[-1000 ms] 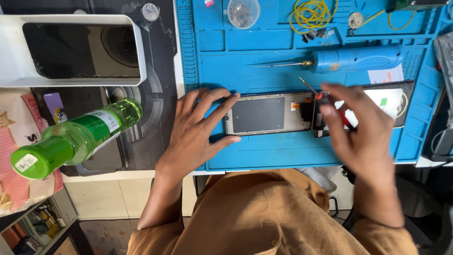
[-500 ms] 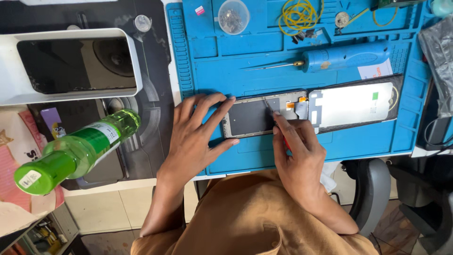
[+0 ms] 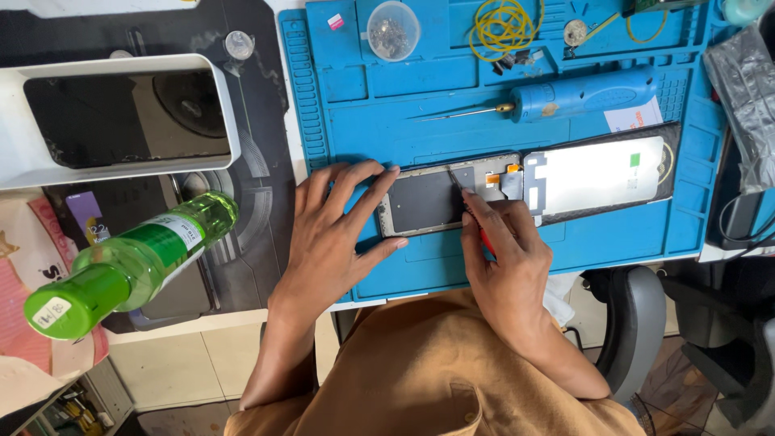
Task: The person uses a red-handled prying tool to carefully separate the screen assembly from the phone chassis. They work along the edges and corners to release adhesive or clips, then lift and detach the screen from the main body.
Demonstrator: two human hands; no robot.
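An opened phone body (image 3: 432, 200) lies on the blue work mat (image 3: 420, 105), its detached screen panel (image 3: 601, 175) lying face down to its right. My left hand (image 3: 331, 238) presses flat on the phone's left end, fingers spread. My right hand (image 3: 504, 266) grips a thin tool with a red handle (image 3: 487, 240); its metal tip (image 3: 455, 182) touches the inside of the phone near the top middle.
A blue electric screwdriver (image 3: 565, 97) lies above the phone. A clear cup of screws (image 3: 393, 30) and a yellow wire coil (image 3: 504, 24) sit at the mat's far edge. A green bottle (image 3: 129, 266) stands at left, a white tray (image 3: 121, 121) behind it. A chair (image 3: 638, 331) is at lower right.
My right hand came in from the right, over the screen panel, down onto the phone body with the tool. The left hand stayed on the phone.
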